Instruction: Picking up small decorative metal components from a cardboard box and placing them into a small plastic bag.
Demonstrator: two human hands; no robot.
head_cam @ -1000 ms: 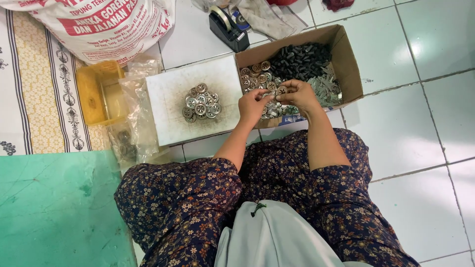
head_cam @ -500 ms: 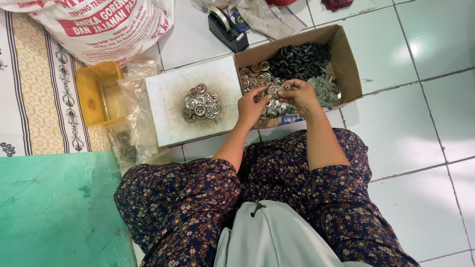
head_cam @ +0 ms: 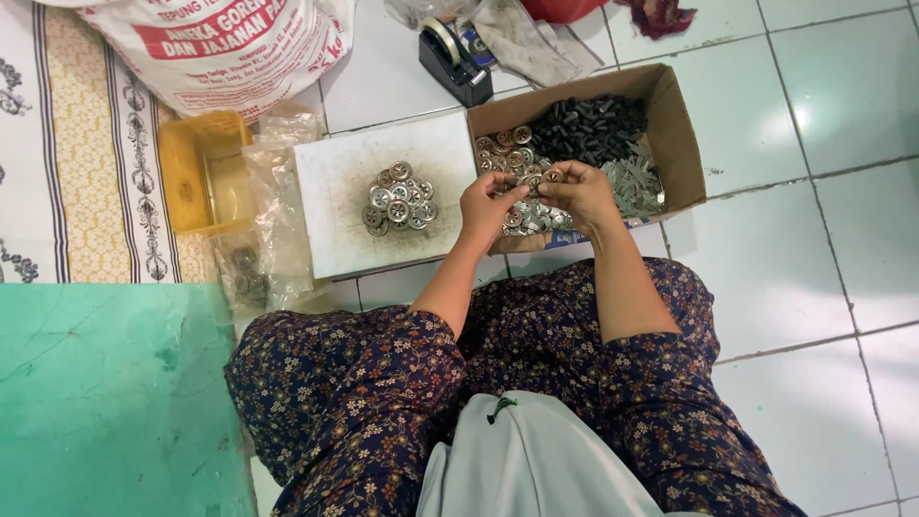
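Pinching a small round metal disc (head_cam: 532,181) between them, the left hand (head_cam: 490,207) and right hand (head_cam: 577,194) meet over the cardboard box (head_cam: 670,129), each grip closed on the disc. A pile of finished discs (head_cam: 397,198) lies on the white board (head_cam: 330,206) just left, beside a yellow basket (head_cam: 196,172).

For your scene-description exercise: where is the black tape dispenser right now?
In the head view, the black tape dispenser sits on the white tiled floor near the top centre, just beyond the cardboard box, beside a crumpled cloth.
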